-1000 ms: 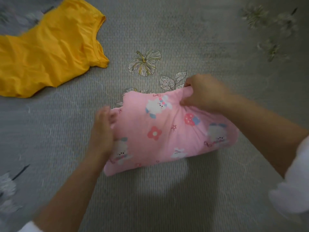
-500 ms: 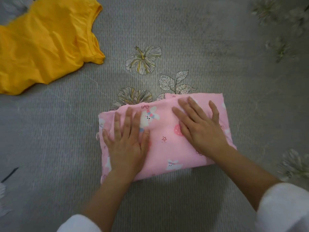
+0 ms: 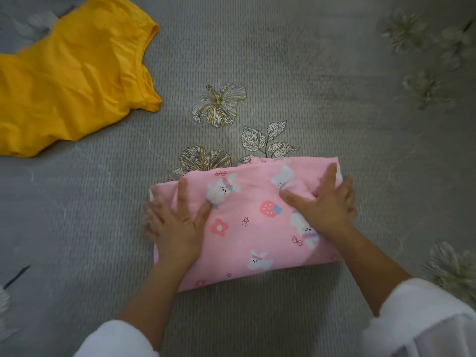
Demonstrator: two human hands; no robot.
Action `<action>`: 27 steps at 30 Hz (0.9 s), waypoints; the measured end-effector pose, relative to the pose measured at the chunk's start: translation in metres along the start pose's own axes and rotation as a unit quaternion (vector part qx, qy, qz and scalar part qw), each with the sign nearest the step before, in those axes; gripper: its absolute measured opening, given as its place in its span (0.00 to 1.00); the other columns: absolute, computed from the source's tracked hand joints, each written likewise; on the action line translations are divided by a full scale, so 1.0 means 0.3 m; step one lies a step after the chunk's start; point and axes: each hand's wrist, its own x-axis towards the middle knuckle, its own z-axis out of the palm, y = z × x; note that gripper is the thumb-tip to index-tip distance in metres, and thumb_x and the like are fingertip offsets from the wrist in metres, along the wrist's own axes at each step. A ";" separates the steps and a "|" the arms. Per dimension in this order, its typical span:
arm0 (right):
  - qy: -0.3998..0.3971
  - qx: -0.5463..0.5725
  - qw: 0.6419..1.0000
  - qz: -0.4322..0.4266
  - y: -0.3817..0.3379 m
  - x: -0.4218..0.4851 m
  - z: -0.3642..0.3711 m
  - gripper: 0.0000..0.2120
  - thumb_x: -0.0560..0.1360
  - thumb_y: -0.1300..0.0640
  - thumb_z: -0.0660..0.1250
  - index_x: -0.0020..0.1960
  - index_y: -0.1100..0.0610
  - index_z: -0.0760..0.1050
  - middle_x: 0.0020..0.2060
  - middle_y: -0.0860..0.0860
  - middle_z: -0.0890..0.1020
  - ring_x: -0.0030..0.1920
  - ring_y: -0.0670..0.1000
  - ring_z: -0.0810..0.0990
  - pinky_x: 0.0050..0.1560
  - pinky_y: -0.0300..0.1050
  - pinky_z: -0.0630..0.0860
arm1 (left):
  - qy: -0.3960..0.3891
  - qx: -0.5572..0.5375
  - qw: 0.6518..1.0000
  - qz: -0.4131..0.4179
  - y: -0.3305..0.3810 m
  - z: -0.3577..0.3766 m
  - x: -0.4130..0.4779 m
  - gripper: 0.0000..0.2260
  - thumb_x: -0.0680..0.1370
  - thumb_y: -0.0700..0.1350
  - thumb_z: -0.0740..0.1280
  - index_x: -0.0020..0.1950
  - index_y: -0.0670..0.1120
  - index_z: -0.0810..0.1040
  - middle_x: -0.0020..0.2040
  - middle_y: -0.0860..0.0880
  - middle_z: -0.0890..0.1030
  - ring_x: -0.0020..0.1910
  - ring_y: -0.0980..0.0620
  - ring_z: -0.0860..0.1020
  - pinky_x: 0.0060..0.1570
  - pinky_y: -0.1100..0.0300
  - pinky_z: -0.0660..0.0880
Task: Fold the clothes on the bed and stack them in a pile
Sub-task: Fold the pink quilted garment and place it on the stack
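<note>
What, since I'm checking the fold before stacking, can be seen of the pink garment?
The pink garment is soft-looking cloth printed with white rabbits, a strawberry, flowers, bows and a star. It lies folded into a rough rectangle on the grey bed cover, its far edge overlapping a printed flower. The left hand and right hand press flat on its two ends, fingers spread.

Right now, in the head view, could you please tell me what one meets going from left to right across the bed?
First the yellow top → left hand → right hand; both hands press flat on the folded pink garment, which spans them.
</note>
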 end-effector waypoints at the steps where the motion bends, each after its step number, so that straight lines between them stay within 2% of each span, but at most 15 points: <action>1: -0.004 0.002 1.000 0.009 -0.001 -0.006 -0.001 0.62 0.56 0.23 0.67 0.76 0.43 0.37 0.76 0.58 0.49 0.76 0.60 0.46 0.71 0.66 0.50 | 0.001 -0.020 0.999 -0.032 -0.001 -0.003 -0.006 0.37 0.71 0.72 0.50 0.75 0.65 0.37 0.78 0.44 0.38 0.76 0.37 0.42 0.69 0.33 0.46; 4: 0.016 -0.021 0.999 -0.020 -0.004 -0.032 0.023 0.59 0.60 0.25 0.67 0.78 0.52 0.44 0.71 0.61 0.61 0.72 0.61 0.59 0.68 0.62 0.61 | 0.008 -0.061 0.996 -0.059 0.016 -0.018 -0.028 0.42 0.69 0.72 0.56 0.76 0.60 0.39 0.77 0.39 0.44 0.75 0.35 0.49 0.68 0.34 0.53; 6: -0.005 -0.008 0.999 -0.031 0.004 -0.054 0.030 0.53 0.63 0.27 0.66 0.76 0.57 0.54 0.68 0.61 0.68 0.68 0.61 0.68 0.65 0.58 0.68 | 0.018 -0.099 0.993 -0.067 0.015 -0.036 -0.039 0.45 0.69 0.69 0.63 0.77 0.55 0.43 0.75 0.36 0.52 0.73 0.35 0.55 0.68 0.39 0.57; 8: -0.032 0.024 0.999 -0.028 0.019 -0.085 0.014 0.44 0.64 0.29 0.69 0.68 0.58 0.68 0.60 0.58 0.77 0.60 0.59 0.77 0.58 0.53 0.74 | 0.008 -0.160 0.985 -0.060 -0.004 -0.070 -0.056 0.47 0.69 0.62 0.72 0.77 0.49 0.49 0.72 0.38 0.62 0.69 0.39 0.64 0.65 0.47 0.63; 10: -0.050 0.059 0.997 -0.021 0.035 -0.137 -0.010 0.34 0.64 0.33 0.72 0.57 0.58 0.76 0.51 0.57 0.82 0.52 0.57 0.81 0.52 0.51 0.77 | -0.023 -0.232 0.971 -0.052 -0.035 -0.114 -0.077 0.40 0.68 0.51 0.77 0.72 0.44 0.59 0.67 0.45 0.69 0.64 0.45 0.71 0.57 0.56 0.67; 11: -0.055 0.079 0.995 -0.019 0.045 -0.172 -0.020 0.31 0.64 0.35 0.73 0.54 0.59 0.78 0.48 0.57 0.83 0.49 0.57 0.82 0.49 0.51 0.78 | -0.048 -0.253 0.965 -0.054 -0.047 -0.140 -0.094 0.36 0.68 0.47 0.78 0.70 0.43 0.63 0.66 0.47 0.71 0.62 0.47 0.72 0.55 0.57 0.68; 15: -0.028 0.143 0.989 -0.004 0.104 -0.361 -0.075 0.24 0.64 0.38 0.75 0.48 0.57 0.80 0.40 0.52 0.84 0.43 0.54 0.83 0.45 0.51 0.79 | -0.106 -0.261 0.959 -0.014 -0.049 -0.240 -0.194 0.29 0.69 0.42 0.76 0.68 0.43 0.70 0.62 0.45 0.76 0.59 0.46 0.76 0.57 0.51 0.73; 18: 0.012 0.190 0.981 0.029 0.168 -0.525 -0.152 0.27 0.62 0.35 0.73 0.49 0.55 0.79 0.41 0.51 0.84 0.43 0.54 0.83 0.45 0.53 0.80 | -0.115 -0.267 0.956 0.037 0.001 -0.328 -0.296 0.30 0.69 0.44 0.76 0.69 0.47 0.70 0.60 0.48 0.78 0.56 0.48 0.78 0.51 0.56 0.73; 21: 0.069 0.231 0.969 0.049 0.245 -0.697 -0.253 0.30 0.59 0.31 0.71 0.49 0.53 0.78 0.41 0.49 0.84 0.42 0.53 0.83 0.45 0.54 0.80 | -0.137 -0.273 0.949 0.081 0.075 -0.405 -0.408 0.35 0.68 0.44 0.77 0.72 0.48 0.67 0.63 0.49 0.76 0.55 0.52 0.77 0.46 0.64 0.72; 22: 0.090 0.240 0.965 0.053 0.274 -0.752 -0.290 0.31 0.58 0.29 0.71 0.49 0.52 0.78 0.41 0.48 0.83 0.41 0.52 0.82 0.44 0.54 0.80 | -0.147 -0.281 0.943 0.097 0.105 -0.428 -0.447 0.36 0.68 0.44 0.78 0.72 0.48 0.67 0.64 0.49 0.76 0.56 0.53 0.76 0.46 0.64 0.72; 25: 0.136 0.263 0.952 0.074 0.377 -0.900 -0.404 0.32 0.57 0.28 0.70 0.51 0.50 0.77 0.41 0.46 0.83 0.42 0.51 0.83 0.44 0.53 0.80 | -0.181 -0.267 0.935 0.152 0.203 -0.461 -0.559 0.36 0.68 0.44 0.78 0.72 0.49 0.66 0.65 0.49 0.75 0.61 0.49 0.75 0.60 0.53 0.72; 27: 0.162 0.280 0.943 0.083 0.460 -0.976 -0.481 0.32 0.58 0.29 0.71 0.51 0.51 0.78 0.41 0.46 0.84 0.42 0.51 0.83 0.44 0.52 0.80 | -0.199 -0.255 0.927 0.187 0.290 -0.451 -0.633 0.36 0.67 0.46 0.78 0.72 0.50 0.66 0.64 0.51 0.74 0.60 0.50 0.74 0.59 0.54 0.72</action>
